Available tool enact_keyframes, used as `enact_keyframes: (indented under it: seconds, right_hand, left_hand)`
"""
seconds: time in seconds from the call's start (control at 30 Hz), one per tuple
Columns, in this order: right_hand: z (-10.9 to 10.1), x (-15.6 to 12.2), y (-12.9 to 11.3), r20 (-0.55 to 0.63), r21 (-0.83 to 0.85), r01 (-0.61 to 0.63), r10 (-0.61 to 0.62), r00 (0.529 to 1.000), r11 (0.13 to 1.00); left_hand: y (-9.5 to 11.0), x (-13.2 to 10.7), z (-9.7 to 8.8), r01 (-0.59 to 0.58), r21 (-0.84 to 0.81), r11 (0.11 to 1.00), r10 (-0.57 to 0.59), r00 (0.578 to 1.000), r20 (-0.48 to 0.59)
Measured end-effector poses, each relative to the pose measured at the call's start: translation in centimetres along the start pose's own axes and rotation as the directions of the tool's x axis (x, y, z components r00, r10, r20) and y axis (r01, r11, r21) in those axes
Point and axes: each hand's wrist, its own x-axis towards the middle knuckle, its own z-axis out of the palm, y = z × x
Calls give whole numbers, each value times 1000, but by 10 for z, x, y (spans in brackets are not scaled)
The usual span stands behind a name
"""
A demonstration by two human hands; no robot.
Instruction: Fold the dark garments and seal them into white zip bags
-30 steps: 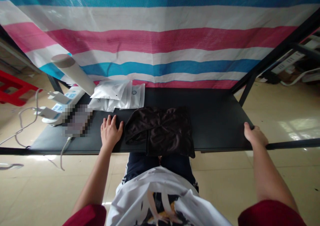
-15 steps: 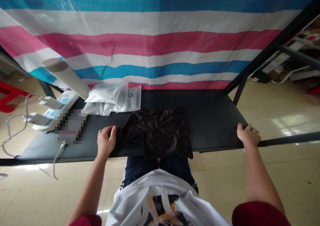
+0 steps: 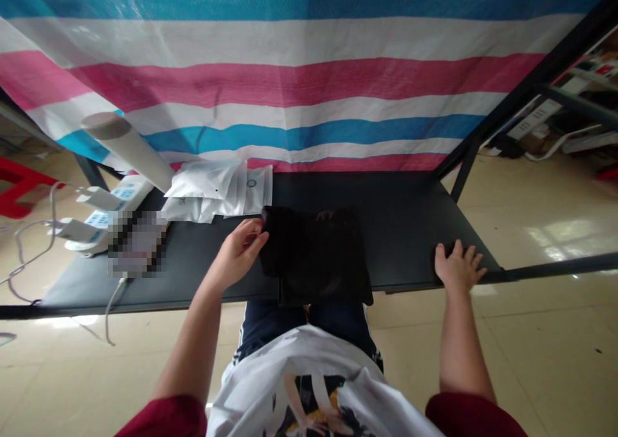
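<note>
Left of the dark satiny cloth (image 3: 316, 257) on the black table (image 3: 405, 231) lie a power strip (image 3: 120, 204), a pale cardboard tube (image 3: 126, 148) and white plastic pouches (image 3: 217, 189). The left hand (image 3: 237, 251) curls against the cloth's edge, grip unclear; the cloth's loose left flap from earlier now lies folded in. The right hand (image 3: 458, 268) rests open on the table, well right of the cloth.
</note>
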Motion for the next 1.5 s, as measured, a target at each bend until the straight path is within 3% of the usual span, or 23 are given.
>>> enact_keyframes:
  seconds: [0.13,0.2,0.3,0.37,0.43,0.47,0.5,0.57,0.63,0.67,0.73,0.87,0.97,1.03,1.1,1.17,1.23,1.3,1.5]
  right_hand:
    - [-2,-5,-2,-20,8,18,-18,1000,1000]
    - [-4,-6,-4,-21,12,18,-18,1000,1000]
    - [-7,-19,-16,-9,9,51,-50,999,999]
    - [-8,-40,-31,-3,14,155,-155,988,988]
    - [-10,-70,-47,2,65,355,-355,935,933]
    - [-12,-86,-54,11,122,482,-486,874,868]
    - [-14,-102,-61,15,200,608,-623,782,768]
    - [-21,-132,-71,21,350,794,-851,525,498]
    - [-29,-154,-75,57,422,861,-956,287,283]
    - [-32,-161,-76,87,434,872,-974,209,225]
    - [-37,-168,-75,138,428,883,-979,148,193]
    - [-42,-163,-68,142,455,865,-977,162,210]
    - [-45,-153,-69,123,557,801,-975,183,221]
    - [-46,-148,-77,113,627,723,-953,282,289]
    - [-46,-144,-91,123,653,642,-893,433,402]
    - [-43,-142,-107,123,619,594,-811,573,514]
    - [-38,-139,-122,101,550,585,-743,662,596]
    - [-33,-135,-133,93,491,587,-709,699,643]
    - [-18,-112,-155,76,463,576,-678,731,673]
  left_hand:
    - [46,8,43,-177,-120,977,193,970,148]
    - [53,3,56,-209,-69,975,216,970,113]
    - [46,-14,60,-212,47,976,210,977,32]
    - [35,-28,56,-251,136,959,238,966,106]
    - [22,-42,51,-318,248,915,257,934,247]
    - [14,-49,48,-347,305,887,251,916,313]
    - [6,-54,46,-370,357,858,234,899,370]
    - [-11,-64,42,-394,433,811,185,874,449]
    - [-26,-72,40,-408,475,780,149,858,492]
    - [-33,-76,38,-414,486,770,143,854,501]
    - [-41,-83,36,-416,493,764,144,855,498]
    - [-39,-91,30,-381,437,815,174,880,443]
    - [-33,-88,29,-300,374,877,174,926,334]
    - [-34,-80,31,-187,356,916,116,970,212]
    - [-37,-69,36,-47,335,941,17,996,92]
    - [-40,-55,42,67,316,946,-72,997,5]
    - [-41,-43,47,137,334,932,-132,991,-40]
    - [-41,-33,48,167,394,904,-158,986,-55]
    - [-50,-4,43,143,453,880,-118,990,-82]
